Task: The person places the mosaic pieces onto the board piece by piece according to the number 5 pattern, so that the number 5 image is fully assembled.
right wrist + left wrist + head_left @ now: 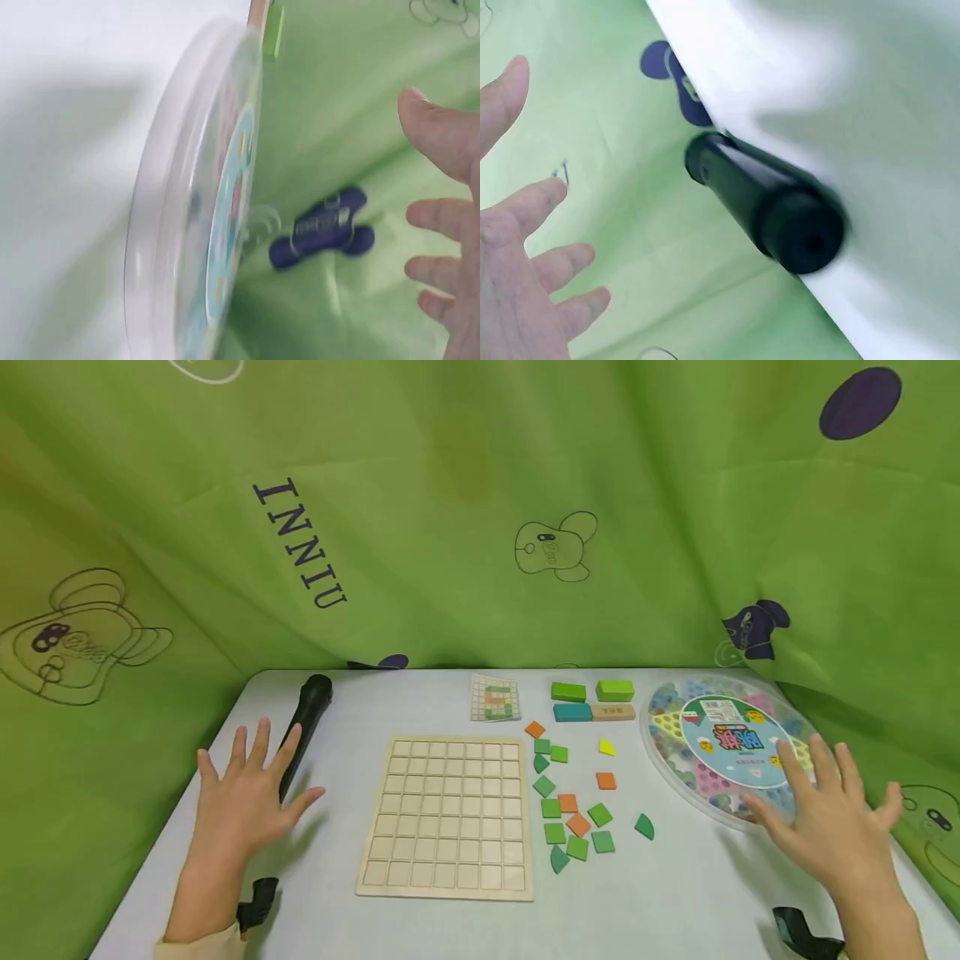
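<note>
Left hand [243, 802] at 9 o'clock of wooden board [446, 818], fingers spread wide apart above white table [450, 935]; black stick [307, 710] near, toward hand's 1 o'clock, apart from it. Right hand [836, 818] at board's 3 o'clock, fingers apart too; round bead box [738, 764] at hand's 10 o'clock. Coloured tiles [567, 802] scattered beside board's 3 o'clock edge; grid card [495, 697] at 1.

L hand [246, 802] & R hand [834, 827] over opp. sides of tbl [315, 881]. Cylinder [311, 714] ahead & R of L hand. Case [735, 743] just ahead & L of R hand. Btwn hands: bd [446, 817] nearer L hand, loose tiles [551, 808] to its R; card [495, 698] behind bd, blocks [615, 692] behind tiles, L of case.
</note>
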Demonstrator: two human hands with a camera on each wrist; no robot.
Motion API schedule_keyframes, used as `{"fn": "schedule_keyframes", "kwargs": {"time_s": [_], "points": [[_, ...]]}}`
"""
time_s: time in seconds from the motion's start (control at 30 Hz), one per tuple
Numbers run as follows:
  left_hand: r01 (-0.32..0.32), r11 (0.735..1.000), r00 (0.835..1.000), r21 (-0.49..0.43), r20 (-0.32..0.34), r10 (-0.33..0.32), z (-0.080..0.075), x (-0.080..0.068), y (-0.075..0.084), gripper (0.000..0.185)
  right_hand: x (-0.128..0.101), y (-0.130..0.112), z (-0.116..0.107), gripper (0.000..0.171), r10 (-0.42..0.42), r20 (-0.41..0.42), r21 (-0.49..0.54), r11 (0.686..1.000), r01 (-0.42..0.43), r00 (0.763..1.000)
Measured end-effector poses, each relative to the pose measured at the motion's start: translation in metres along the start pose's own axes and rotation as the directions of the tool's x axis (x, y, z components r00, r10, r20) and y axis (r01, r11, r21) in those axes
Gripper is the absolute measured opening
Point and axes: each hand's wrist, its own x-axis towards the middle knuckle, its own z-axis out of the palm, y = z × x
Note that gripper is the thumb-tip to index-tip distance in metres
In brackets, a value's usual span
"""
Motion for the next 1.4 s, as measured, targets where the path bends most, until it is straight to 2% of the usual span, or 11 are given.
{"fn": "schedule_keyframes", "kwargs": {"time_s": [0.13, 0.3, 0.43, 0.53, 0.63, 0.73, 0.9, 1.03, 1.2, 1.3, 1.4], "points": [[-0.062, 0.997, 0.998, -0.035, 0.015, 0.063, -0.001, 0.010, 0.015, 0.085, 0.012, -0.026, 0.008, 0.074, -0.146, -0.118, 0.076, 0.985, 0.156, 0.982], [-0.191, 0.969, 0.979, -0.154, 0.041, 0.200, 0.007, 0.022, 0.042, 0.081, 0.030, -0.066, 0.025, 0.053, -0.316, -0.207, 0.203, 0.912, 0.357, 0.926], [-0.245, 0.893, 0.949, -0.378, 0.094, 0.300, 0.018, 0.028, 0.060, 0.079, 0.048, -0.100, 0.038, 0.047, -0.399, -0.116, 0.310, 0.855, 0.415, 0.909], [-0.212, 0.819, 0.921, -0.533, 0.172, 0.350, 0.028, 0.028, 0.066, 0.078, 0.062, -0.129, 0.048, 0.043, -0.451, 0.000, 0.409, 0.814, 0.412, 0.892], [-0.144, 0.776, 0.893, -0.614, 0.257, 0.369, 0.037, 0.027, 0.067, 0.077, 0.075, -0.155, 0.058, 0.038, -0.518, 0.090, 0.482, 0.770, 0.419, 0.850], [-0.109, 0.765, 0.876, -0.635, 0.302, 0.376, 0.046, 0.027, 0.067, 0.078, 0.088, -0.175, 0.069, 0.035, -0.577, 0.150, 0.538, 0.729, 0.423, 0.803], [-0.132, 0.759, 0.862, -0.637, 0.305, 0.406, 0.054, 0.030, 0.067, 0.082, 0.104, -0.193, 0.083, 0.031, -0.656, 0.169, 0.554, 0.681, 0.480, 0.736], [-0.162, 0.765, 0.869, -0.624, 0.277, 0.410, 0.059, 0.027, 0.063, 0.083, 0.111, -0.199, 0.087, 0.032, -0.684, 0.168, 0.520, 0.674, 0.525, 0.710], [-0.188, 0.735, 0.877, -0.651, 0.226, 0.425, 0.068, 0.028, 0.060, 0.082, 0.113, -0.198, 0.089, 0.025, -0.671, 0.175, 0.478, 0.698, 0.534, 0.721], [-0.177, 0.710, 0.879, -0.682, 0.215, 0.426, 0.072, 0.027, 0.059, 0.083, 0.113, -0.198, 0.089, 0.020, -0.657, 0.188, 0.458, 0.716, 0.527, 0.730], [-0.154, 0.699, 0.882, -0.698, 0.222, 0.416, 0.074, 0.023, 0.057, 0.083, 0.111, -0.200, 0.090, 0.018, -0.646, 0.219, 0.455, 0.731, 0.509, 0.731]]}}
